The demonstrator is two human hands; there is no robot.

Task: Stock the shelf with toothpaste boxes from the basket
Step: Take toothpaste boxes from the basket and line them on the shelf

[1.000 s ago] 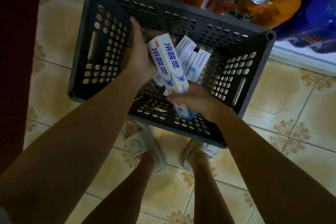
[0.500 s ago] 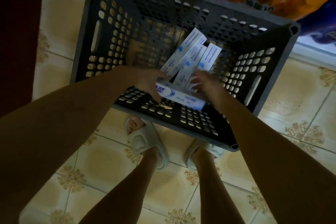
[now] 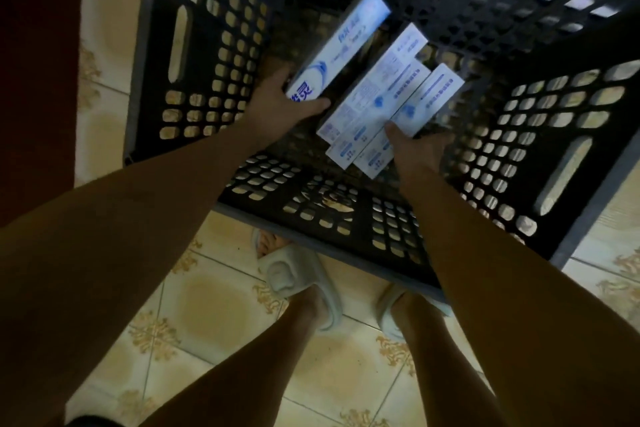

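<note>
A dark perforated plastic basket (image 3: 194,55) stands on the tiled floor in front of my feet. Inside it, my left hand (image 3: 277,107) grips the near end of a white and blue toothpaste box (image 3: 341,45) that points away and to the right. Beside it lie three more white boxes (image 3: 377,97) stacked side by side at the same slant. My right hand (image 3: 415,149) holds the near end of the rightmost box (image 3: 426,104), thumb on top, fingers underneath and hidden.
Beige patterned floor tiles (image 3: 214,308) surround the basket. My two legs and pale slippers (image 3: 298,274) stand just behind its near wall. A dark red surface (image 3: 38,62) runs along the left edge. No shelf is in view.
The view dropped closer into the basket. The box carried across both hands is now held by my left hand alone, pointing away. My right hand moved to the boxes lying in the basket.
</note>
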